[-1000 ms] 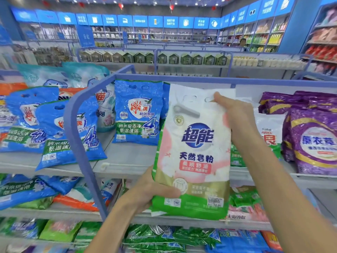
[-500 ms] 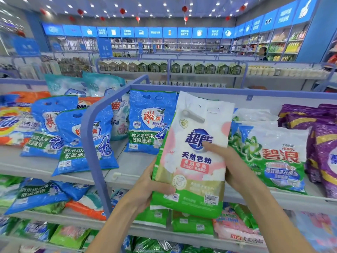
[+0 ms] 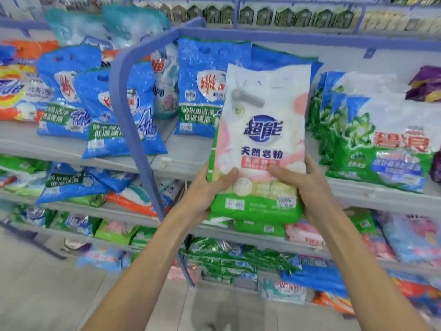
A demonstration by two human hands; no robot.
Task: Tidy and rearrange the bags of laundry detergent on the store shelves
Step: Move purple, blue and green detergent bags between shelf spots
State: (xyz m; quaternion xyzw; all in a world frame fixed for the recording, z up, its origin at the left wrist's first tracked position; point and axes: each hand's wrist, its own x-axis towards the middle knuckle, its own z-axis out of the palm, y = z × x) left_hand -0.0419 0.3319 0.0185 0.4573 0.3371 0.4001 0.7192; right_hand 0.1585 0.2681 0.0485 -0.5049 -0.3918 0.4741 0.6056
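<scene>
I hold a white, pink and green detergent bag (image 3: 262, 130) upright in front of the top shelf (image 3: 188, 158). My left hand (image 3: 207, 192) grips its lower left edge, thumb across the front. My right hand (image 3: 307, 187) grips the lower right edge, thumb on the front too. Behind the bag stand blue detergent bags (image 3: 202, 89). White and green bags (image 3: 386, 144) lean on the shelf to its right.
A blue metal frame post (image 3: 133, 120) curves down left of the held bag. More blue bags (image 3: 114, 115) lie left of it, an orange one (image 3: 14, 91) at far left, purple bags (image 3: 427, 84) at far right. Lower shelves (image 3: 238, 232) hold mixed bags. Grey floor lies below.
My right hand slid from the bag's top corner down to its lower right edge. The view tilted down and closer to the shelf.
</scene>
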